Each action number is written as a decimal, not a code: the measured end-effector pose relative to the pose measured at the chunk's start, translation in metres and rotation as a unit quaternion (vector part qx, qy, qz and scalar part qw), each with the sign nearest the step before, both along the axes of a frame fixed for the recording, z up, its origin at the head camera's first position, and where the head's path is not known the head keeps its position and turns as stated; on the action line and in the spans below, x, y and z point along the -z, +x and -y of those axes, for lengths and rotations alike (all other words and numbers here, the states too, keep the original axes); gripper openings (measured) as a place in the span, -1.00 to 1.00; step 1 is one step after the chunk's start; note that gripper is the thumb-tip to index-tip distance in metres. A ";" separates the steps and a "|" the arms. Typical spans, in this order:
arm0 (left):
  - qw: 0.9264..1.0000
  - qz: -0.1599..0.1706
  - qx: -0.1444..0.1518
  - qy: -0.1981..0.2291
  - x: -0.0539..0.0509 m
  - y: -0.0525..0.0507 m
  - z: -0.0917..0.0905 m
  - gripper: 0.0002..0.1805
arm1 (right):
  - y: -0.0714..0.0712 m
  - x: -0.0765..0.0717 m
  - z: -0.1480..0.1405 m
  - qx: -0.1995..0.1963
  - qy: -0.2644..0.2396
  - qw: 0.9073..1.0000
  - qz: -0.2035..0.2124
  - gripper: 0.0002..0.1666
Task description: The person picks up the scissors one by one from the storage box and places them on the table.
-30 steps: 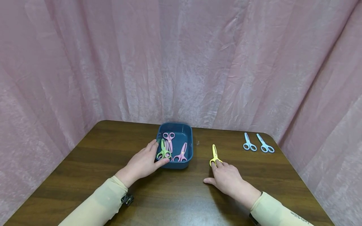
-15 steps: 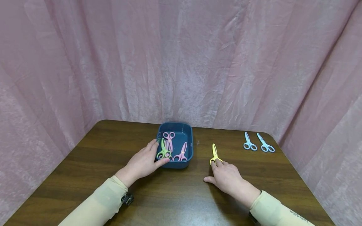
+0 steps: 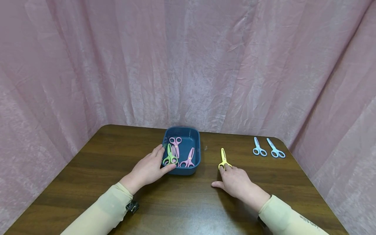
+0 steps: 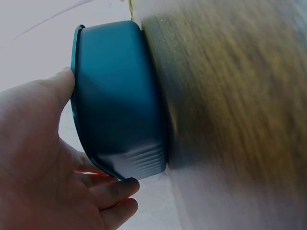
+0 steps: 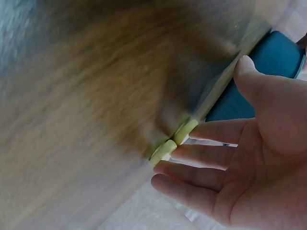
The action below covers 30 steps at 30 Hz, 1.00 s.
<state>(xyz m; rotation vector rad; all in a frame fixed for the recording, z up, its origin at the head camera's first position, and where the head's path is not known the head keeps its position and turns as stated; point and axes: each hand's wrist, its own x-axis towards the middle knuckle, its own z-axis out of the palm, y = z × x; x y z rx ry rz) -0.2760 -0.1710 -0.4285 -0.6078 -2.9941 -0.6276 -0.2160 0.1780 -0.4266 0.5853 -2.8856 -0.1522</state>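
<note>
Found the yellow scissors (image 3: 223, 157) on the desk (image 3: 182, 202), just ahead of the right hand (image 3: 236, 183), with blades pointing away from that hand and loops right at the fingertips. Saw the right hand reaching with fingers extended and slightly spread, touching the loops, and with thumb stretched out to the left, apart from the scissors. Saw the box (image 3: 198, 148) ahead and to the right of the left hand (image 3: 147, 166), touching it. Found the left hand spread too, with thumb at the near rim and fingers along the left wall. Could not tell how firmly.

Inside the box, noticed the green scissors (image 3: 169, 156) nearest the left hand, close to thumb and fingers. Saw pink scissors (image 3: 188, 159) farther right from that hand, with more pink beyond and partly under the green. Well ahead and to the right of the right hand, saw two pairs of blue scissors (image 3: 259, 148) lying side by side, apart. Behind everything, beyond both hands, saw a pink curtain (image 3: 188, 65).
</note>
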 end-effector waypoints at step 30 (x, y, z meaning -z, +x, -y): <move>1.000 -0.002 0.003 -0.001 0.001 0.000 0.000 0.20 | -0.037 -0.005 -0.036 0.045 0.010 0.996 0.072 -0.16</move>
